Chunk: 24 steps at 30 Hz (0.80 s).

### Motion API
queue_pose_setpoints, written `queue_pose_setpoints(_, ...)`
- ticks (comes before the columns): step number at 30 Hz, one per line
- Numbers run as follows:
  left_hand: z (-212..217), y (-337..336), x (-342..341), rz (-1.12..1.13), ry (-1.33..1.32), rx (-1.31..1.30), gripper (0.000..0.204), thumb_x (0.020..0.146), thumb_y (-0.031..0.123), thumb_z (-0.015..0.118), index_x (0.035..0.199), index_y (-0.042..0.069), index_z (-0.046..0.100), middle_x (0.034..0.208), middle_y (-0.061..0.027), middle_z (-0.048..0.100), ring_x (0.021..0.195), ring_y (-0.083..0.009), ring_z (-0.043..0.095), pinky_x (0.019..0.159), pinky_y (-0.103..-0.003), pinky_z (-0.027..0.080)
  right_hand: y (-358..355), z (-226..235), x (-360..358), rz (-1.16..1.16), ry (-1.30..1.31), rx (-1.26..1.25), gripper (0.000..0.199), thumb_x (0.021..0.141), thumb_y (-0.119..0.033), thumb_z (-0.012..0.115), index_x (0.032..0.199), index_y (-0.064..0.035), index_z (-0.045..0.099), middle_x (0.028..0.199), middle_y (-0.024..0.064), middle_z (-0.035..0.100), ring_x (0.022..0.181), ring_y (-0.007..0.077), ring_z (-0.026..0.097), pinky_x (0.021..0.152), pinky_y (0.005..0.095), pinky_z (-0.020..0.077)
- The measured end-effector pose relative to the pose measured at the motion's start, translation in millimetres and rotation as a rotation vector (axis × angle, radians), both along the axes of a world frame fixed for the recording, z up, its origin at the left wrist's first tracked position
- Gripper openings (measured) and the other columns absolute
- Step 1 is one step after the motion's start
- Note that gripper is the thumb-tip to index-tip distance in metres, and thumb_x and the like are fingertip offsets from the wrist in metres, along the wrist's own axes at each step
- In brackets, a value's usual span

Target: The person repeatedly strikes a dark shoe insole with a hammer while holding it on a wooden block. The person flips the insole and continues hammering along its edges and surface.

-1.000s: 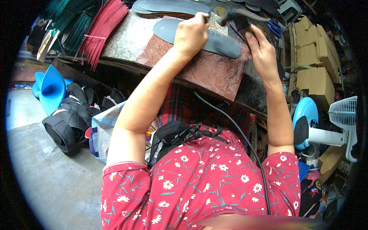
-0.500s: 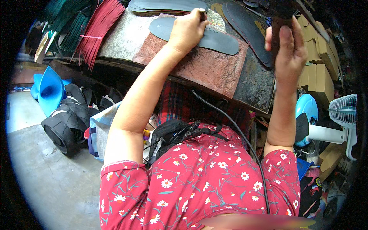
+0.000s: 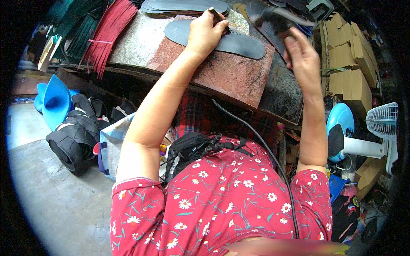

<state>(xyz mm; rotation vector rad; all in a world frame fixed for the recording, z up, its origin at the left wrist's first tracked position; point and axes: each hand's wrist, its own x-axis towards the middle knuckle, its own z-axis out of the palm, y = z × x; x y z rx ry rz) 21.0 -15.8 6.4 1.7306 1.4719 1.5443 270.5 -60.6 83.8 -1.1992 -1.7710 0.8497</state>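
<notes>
A dark grey shoe sole (image 3: 243, 45) lies flat on a reddish slab (image 3: 232, 81) on the workbench. My left hand (image 3: 202, 37) is closed around a short dark rod-like punch (image 3: 217, 14), which stands tilted over the sole's middle. Small dark marks show on the sole beside that hand. To the right, my right hand (image 3: 304, 62) grips a dark hammer (image 3: 278, 23), raised and smeared by motion. The punch's lower tip is hard to make out behind my fingers.
More dark soles (image 3: 185, 6) are stacked at the bench's back. Red strips (image 3: 104, 36) bundled with a band lie at the left. Cardboard boxes (image 3: 348, 87) and a white fan (image 3: 380, 128) stand at the right. A black cable (image 3: 256, 134) runs down in front of me.
My right hand has swung left and inward with the hammer, toward the sole. My left hand, still holding the punch, has shifted slightly left; the sole has moved a little with it.
</notes>
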Motion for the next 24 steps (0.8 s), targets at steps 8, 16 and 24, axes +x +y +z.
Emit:
queue_pose_setpoints(8,5.2,-6.3,21.5,0.091,0.523,0.217,0.017,0.087,0.015,0.065,0.096,0.002,0.058,0.078,-0.0221,0.065,0.073,-0.0373,0.066,0.064,-0.041,0.054,4.4,-18.7,-10.1,-0.091,-0.203,0.132,0.041,0.096,-0.042,0.057,0.125,-0.0142,0.060,0.097,0.0195,0.069,0.091,0.0386,0.066,0.075,0.0397,0.0531)
queue_pose_setpoints(16,-4.3,3.3,8.9,-0.068,-0.325,-0.135,0.015,0.089,0.010,0.067,0.095,-0.002,0.061,0.079,-0.0127,0.070,0.071,-0.0172,0.070,0.061,-0.030,0.057,6.7,-37.0,4.4,-0.178,-0.423,0.007,0.039,0.093,-0.047,0.056,0.122,-0.0217,0.063,0.092,0.0185,0.069,0.091,0.0401,0.066,0.075,0.0429,0.0518)
queue_pose_setpoints(24,5.5,-5.7,22.6,0.081,0.448,0.250,0.021,0.085,0.017,0.069,0.097,0.004,0.057,0.074,-0.0183,0.067,0.073,-0.0363,0.067,0.066,-0.044,0.053,-4.9,16.0,-4.3,0.053,0.122,0.429,0.040,0.101,-0.029,0.054,0.134,-0.0080,0.054,0.081,0.0018,0.062,0.063,0.0058,0.051,0.056,0.0194,0.0423)
